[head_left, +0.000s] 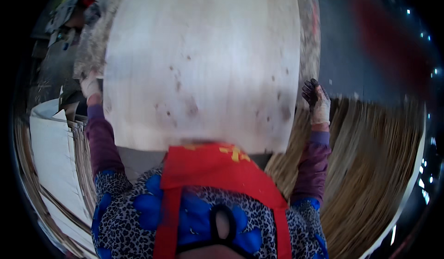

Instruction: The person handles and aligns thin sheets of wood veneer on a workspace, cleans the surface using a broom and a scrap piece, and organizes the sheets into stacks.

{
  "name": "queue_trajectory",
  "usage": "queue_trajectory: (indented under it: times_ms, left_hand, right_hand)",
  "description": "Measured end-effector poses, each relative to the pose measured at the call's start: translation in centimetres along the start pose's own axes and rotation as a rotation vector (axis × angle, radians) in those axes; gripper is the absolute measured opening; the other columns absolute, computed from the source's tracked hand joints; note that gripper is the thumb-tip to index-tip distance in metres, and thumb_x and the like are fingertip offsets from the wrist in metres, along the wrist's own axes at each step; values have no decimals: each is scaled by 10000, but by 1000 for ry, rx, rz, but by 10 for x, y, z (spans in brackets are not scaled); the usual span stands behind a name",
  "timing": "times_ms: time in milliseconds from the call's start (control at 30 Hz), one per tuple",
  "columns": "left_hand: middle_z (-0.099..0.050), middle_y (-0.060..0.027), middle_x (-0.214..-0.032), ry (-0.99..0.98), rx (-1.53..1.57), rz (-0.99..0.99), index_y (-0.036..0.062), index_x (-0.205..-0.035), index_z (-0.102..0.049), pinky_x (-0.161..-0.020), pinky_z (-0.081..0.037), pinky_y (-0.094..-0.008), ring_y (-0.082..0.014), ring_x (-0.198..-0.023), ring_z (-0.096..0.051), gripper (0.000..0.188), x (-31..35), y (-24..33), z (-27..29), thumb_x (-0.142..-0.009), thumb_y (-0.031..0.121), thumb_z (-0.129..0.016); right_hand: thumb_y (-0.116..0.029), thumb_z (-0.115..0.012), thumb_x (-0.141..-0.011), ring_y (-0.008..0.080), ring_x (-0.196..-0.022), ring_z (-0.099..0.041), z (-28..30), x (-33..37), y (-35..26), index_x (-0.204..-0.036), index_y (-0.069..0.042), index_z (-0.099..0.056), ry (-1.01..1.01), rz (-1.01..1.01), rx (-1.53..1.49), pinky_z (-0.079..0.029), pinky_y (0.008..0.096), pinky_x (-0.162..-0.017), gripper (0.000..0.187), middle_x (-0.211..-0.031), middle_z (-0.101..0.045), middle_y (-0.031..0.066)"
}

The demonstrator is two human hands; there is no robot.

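Observation:
A large pale wood veneer sheet with dark knots lies in front of me, its near edge close to my red apron. Under it, a speckled brownish surface shows along both sides. My left hand, in a light glove, is at the sheet's left edge beside that surface; its fingers are blurred, and whether they grip anything is unclear. Just off the right edge is my right hand, in a light glove with dark fingers. Those fingers point away from me, loosely bent, with nothing visible in them.
Stacked veneer sheets with rough brown edges fill the right side, close to my right forearm. More pale sheets stand at the left by my left arm. Beyond the right stack is a grey floor with a blurred dark red area.

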State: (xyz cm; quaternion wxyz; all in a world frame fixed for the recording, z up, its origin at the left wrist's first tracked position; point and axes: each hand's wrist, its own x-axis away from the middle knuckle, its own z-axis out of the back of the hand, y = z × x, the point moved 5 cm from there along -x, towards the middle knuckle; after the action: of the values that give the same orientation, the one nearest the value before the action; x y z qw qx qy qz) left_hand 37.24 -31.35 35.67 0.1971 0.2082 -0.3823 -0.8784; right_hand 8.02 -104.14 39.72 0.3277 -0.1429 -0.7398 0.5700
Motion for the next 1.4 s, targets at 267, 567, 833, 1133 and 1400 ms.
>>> queue_trajectory:
  times_ms: [267,567,833,1133,1400]
  left_hand:
    - [-530,-190,-1158,111,-571,407,21,-1237,-428,-886,-389,-346,-291,-1037,-535,730,156,-79,136,-707,491,-602]
    - [-520,-149,-1192,29,-164,49,82,-1224,-444,-904,-365,-303,-234,-1082,-509,484,226,-54,100,-795,233,-609]
    - [-437,-178,-1253,-438,57,-623,3,-1216,-419,-957,-346,-392,-318,-1165,-411,603,336,57,58,-687,128,-682]
    - [-409,-179,-1277,-1005,435,-1136,-18,-1229,-401,-1005,-271,-444,-342,-1199,-365,822,458,287,-9,-595,398,-717]
    - [-358,-103,-1333,-1165,431,-1777,168,-1215,-442,-990,-246,-542,-304,-1244,-311,777,563,374,-26,-552,456,-728]
  right_hand:
    - [-187,-588,-821,101,-668,-548,142,155,161,-1039,-61,-602,494,-291,98,-436,235,-557,252,-831,-604,-5]
    - [-250,-561,-829,126,-801,-528,138,178,167,-1049,-61,-578,356,-302,219,-429,267,-697,291,-896,-588,13]
    - [-255,-643,-790,60,-648,-489,95,177,93,-853,-32,-586,117,-68,161,-390,194,-582,239,-755,-557,-24]
    - [-351,-528,-854,165,-884,-561,58,194,79,-1036,-20,-503,-194,-25,-385,-455,294,-796,379,-987,-572,53]
    - [-288,-457,-868,196,-1056,-505,44,206,59,-1181,-75,-429,-192,195,-63,-423,347,-876,380,-1154,-523,83]
